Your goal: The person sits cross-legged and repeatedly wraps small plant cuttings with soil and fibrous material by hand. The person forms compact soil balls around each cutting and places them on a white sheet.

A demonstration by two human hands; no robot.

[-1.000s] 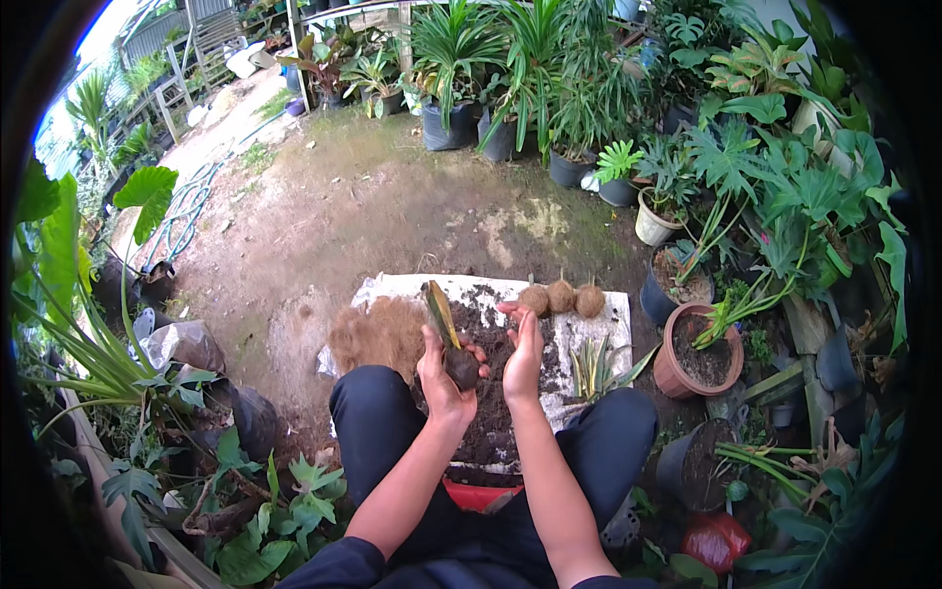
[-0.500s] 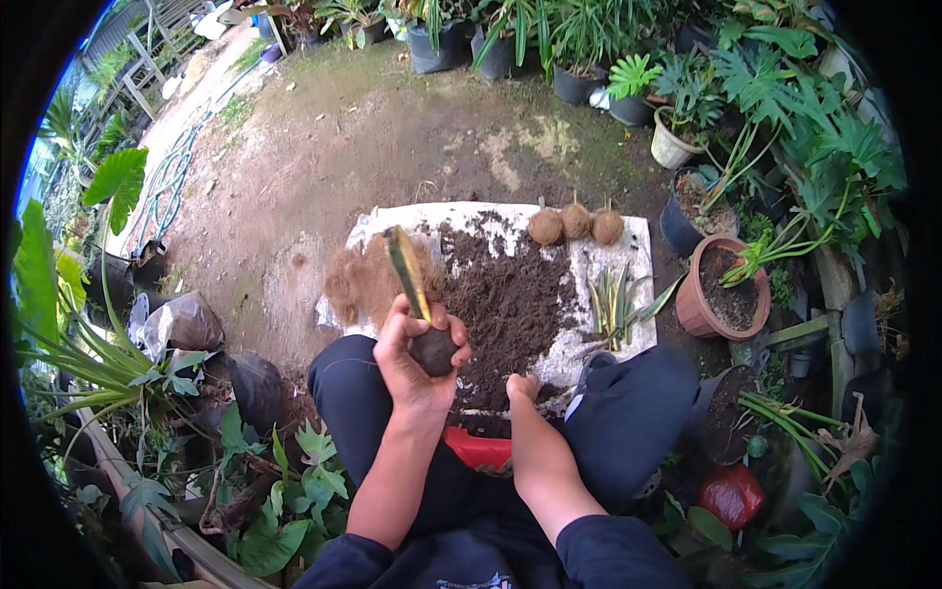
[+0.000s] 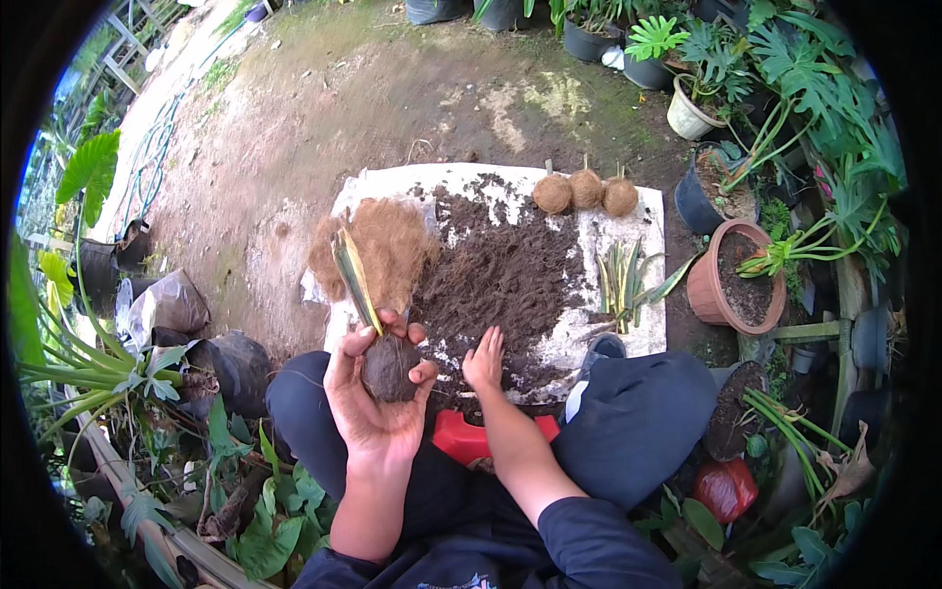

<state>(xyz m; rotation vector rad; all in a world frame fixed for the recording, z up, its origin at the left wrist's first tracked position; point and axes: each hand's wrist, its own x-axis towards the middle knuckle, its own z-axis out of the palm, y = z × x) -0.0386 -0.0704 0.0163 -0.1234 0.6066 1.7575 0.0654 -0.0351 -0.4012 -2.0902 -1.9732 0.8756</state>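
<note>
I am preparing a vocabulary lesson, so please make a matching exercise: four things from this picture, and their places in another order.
Things
1. round dark brown ball with yellow-and-green leaf
2. loose light-brown fibre pile
3. three round brown fibre balls
4. red plastic object

Places
A. between the knees
B. in the left hand
C. near the far edge of the white sheet, in a row
D. left of the loose dark soil

Pairs: 1-B, 2-D, 3-C, 4-A

Terracotta pot (image 3: 705,287), cream pot (image 3: 689,117), red bundle (image 3: 724,492) at right
</note>
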